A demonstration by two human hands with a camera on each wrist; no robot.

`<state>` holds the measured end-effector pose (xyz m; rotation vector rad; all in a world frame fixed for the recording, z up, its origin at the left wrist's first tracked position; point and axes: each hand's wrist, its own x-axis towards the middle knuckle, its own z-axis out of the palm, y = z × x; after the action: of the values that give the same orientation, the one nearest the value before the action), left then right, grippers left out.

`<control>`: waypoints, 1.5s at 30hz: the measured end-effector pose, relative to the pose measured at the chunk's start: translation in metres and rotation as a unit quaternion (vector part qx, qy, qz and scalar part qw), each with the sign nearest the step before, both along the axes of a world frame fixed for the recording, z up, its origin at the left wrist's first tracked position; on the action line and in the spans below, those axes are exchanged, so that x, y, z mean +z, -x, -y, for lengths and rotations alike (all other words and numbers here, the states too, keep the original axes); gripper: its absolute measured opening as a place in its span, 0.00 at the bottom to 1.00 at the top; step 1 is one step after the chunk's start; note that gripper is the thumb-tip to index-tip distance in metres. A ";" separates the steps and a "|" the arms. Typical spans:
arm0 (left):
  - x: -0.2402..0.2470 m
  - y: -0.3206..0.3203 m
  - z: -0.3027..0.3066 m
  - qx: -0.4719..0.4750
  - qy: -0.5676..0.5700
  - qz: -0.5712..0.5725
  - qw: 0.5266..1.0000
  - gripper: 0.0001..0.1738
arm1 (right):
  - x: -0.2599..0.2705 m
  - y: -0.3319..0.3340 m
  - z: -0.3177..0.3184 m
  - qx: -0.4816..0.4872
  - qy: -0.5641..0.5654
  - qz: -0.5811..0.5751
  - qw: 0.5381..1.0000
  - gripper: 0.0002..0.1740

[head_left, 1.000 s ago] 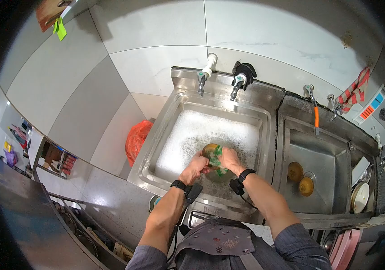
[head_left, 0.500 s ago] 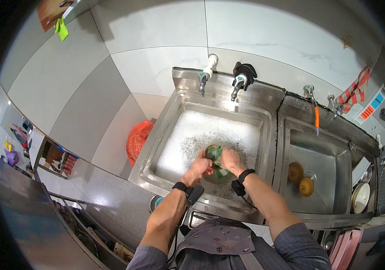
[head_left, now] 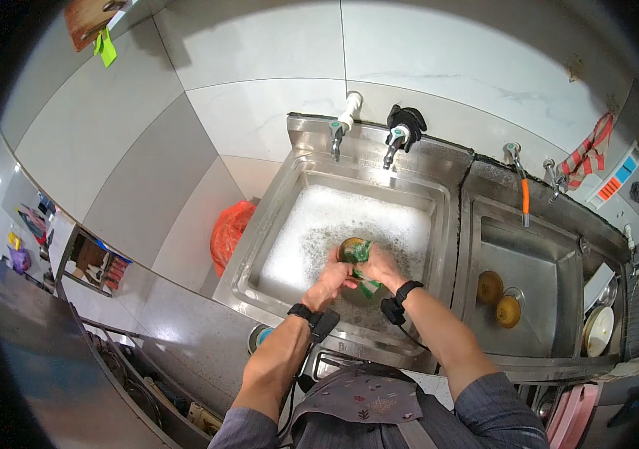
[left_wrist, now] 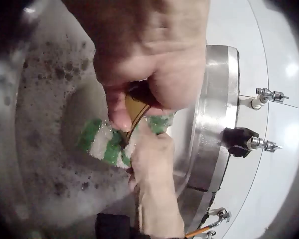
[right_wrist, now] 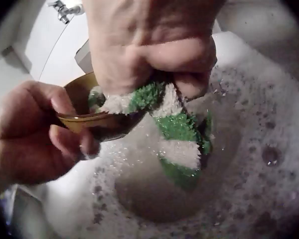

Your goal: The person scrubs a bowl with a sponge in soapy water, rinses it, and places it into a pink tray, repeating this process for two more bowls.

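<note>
Over the sudsy water of the left sink [head_left: 446,224], my left hand [head_left: 332,277] pinches the rim of a small amber bowl [right_wrist: 104,130]. The thumb lies on the bowl's inner side, with fingers underneath. My right hand [head_left: 381,267] grips a green-and-white striped cloth [right_wrist: 177,132], bunched under the fingers. One part of the cloth reaches over the rim into the bowl; another hangs down toward the water. In the right wrist view the bowl is tilted, its far side hidden behind the right hand. A large round shape [right_wrist: 149,199] shows beneath the water.
White foam [head_left: 304,217] covers much of the water. Two amber dishes [head_left: 490,286] lie in the right basin [head_left: 544,254], with a white bowl [head_left: 598,329] farther right. Taps [head_left: 390,153] line the back, one bearing a black glove [head_left: 407,120]. A red bag [head_left: 229,236] stands left.
The bowl has shifted slightly and changed its tilt in the left hand. The right hand and cloth have moved a little along its right side. Both hands keep their hold.
</note>
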<state>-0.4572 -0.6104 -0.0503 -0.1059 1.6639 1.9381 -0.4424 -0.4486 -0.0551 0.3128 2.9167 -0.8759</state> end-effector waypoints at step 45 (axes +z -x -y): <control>0.006 -0.016 -0.006 0.093 -0.057 0.007 0.994 0.48 | -0.009 -0.013 0.002 -0.070 0.502 0.140 0.851 0.20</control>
<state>-0.4412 -0.6045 -0.0445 -0.2381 1.5774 2.1610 -0.4297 -0.4507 -0.0637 0.4848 1.8284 -1.9842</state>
